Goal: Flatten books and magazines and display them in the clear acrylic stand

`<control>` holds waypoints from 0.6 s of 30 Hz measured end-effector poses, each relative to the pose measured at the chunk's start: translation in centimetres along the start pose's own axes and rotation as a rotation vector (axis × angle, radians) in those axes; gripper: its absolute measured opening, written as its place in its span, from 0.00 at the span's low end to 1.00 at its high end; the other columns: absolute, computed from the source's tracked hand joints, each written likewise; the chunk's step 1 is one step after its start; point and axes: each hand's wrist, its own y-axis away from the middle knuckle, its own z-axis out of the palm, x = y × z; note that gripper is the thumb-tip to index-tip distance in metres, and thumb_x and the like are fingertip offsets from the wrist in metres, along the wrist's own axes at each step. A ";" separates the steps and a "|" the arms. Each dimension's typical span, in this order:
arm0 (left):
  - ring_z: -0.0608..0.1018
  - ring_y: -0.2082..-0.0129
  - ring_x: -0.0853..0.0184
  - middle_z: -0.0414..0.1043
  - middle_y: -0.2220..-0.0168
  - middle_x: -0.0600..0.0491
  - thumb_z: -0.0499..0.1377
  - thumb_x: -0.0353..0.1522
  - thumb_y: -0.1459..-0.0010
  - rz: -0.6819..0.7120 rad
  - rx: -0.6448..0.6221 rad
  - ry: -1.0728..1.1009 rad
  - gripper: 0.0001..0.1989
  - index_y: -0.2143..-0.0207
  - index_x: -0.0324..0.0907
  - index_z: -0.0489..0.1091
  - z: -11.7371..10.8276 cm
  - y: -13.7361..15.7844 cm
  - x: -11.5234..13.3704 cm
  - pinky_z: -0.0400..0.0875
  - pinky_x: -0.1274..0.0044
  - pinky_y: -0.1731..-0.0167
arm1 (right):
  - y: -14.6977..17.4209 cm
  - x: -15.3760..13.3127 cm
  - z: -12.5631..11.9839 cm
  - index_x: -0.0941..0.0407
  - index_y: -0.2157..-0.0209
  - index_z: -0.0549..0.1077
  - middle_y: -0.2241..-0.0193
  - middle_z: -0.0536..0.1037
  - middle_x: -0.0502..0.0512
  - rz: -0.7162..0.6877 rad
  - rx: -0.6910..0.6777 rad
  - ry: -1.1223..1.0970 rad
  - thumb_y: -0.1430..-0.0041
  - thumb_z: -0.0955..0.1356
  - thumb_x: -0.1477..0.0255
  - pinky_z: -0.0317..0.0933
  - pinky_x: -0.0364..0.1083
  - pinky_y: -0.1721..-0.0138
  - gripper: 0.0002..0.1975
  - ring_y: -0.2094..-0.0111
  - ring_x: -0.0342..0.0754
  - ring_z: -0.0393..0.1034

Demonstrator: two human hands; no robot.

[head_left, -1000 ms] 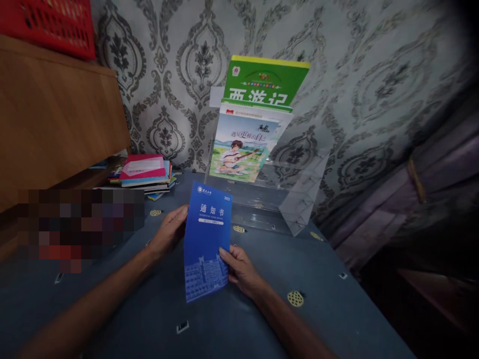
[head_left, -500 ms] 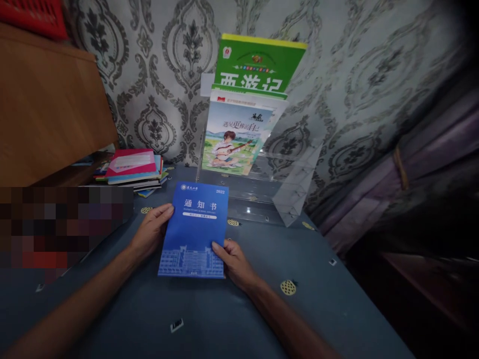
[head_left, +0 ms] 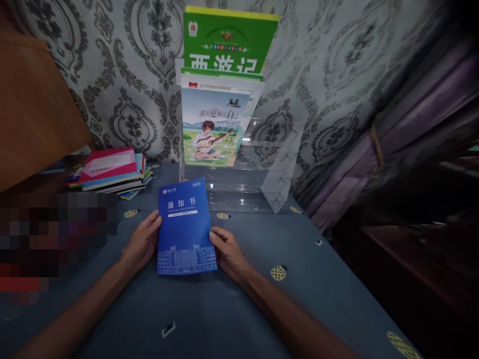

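A blue booklet (head_left: pixel 185 234) with white lettering, the year 2022 and a printed building is held above the table, its cover facing me. My left hand (head_left: pixel 144 238) pinches its left edge, thumb in front and fingers behind. On the opposite edge my right hand (head_left: pixel 229 252) grips it the same way, a bit lower. Behind the booklet stands a clear acrylic book rack (head_left: pixel 280 174). Its tiers hold a book with a guitar player on the cover (head_left: pixel 213 129) in front and a tall green book (head_left: pixel 228 37) behind.
A stack of books (head_left: pixel 112 167) with a pink one on top lies at the back left, beside a brown wooden panel (head_left: pixel 33 109). A blue tablecloth (head_left: pixel 299 304) with pineapple prints covers the table. Purple curtains (head_left: pixel 348 169) hang at the right. Part of the left is pixelated.
My view has turned slightly, so the rack and books sit further left. The booklet has rotated a little anticlockwise, and my right hand now holds its side edge higher up.
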 end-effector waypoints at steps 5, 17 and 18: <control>0.81 0.55 0.58 0.81 0.59 0.50 0.73 0.41 0.55 -0.025 0.012 -0.044 0.26 0.55 0.42 0.74 0.1 0.4 -0.6 0.78 0.72 0.58 | 0.1 -0.2 0.0 0.55 0.62 0.78 0.71 0.77 0.48 -0.010 -0.077 0.035 0.58 0.80 0.55 0.60 0.38 0.75 0.25 0.76 0.38 0.66; 0.68 0.38 0.52 0.63 0.37 0.43 0.67 0.42 0.48 0.277 0.002 -0.519 0.41 0.35 0.47 0.53 -0.1 0.9 -1.6 0.64 0.62 0.39 | 0.6 -0.2 0.3 0.41 0.32 0.53 0.50 0.75 0.56 0.028 -0.246 0.146 0.50 0.77 0.57 0.66 0.37 0.81 0.49 0.73 0.40 0.70; 0.66 0.36 0.52 0.62 0.36 0.43 0.66 0.42 0.46 0.306 -0.004 -0.584 0.39 0.36 0.47 0.55 -0.3 0.8 -1.8 0.61 0.61 0.38 | 0.6 -0.2 0.2 0.41 0.32 0.51 0.50 0.75 0.56 0.028 -0.249 0.148 0.50 0.77 0.57 0.67 0.37 0.80 0.49 0.72 0.40 0.71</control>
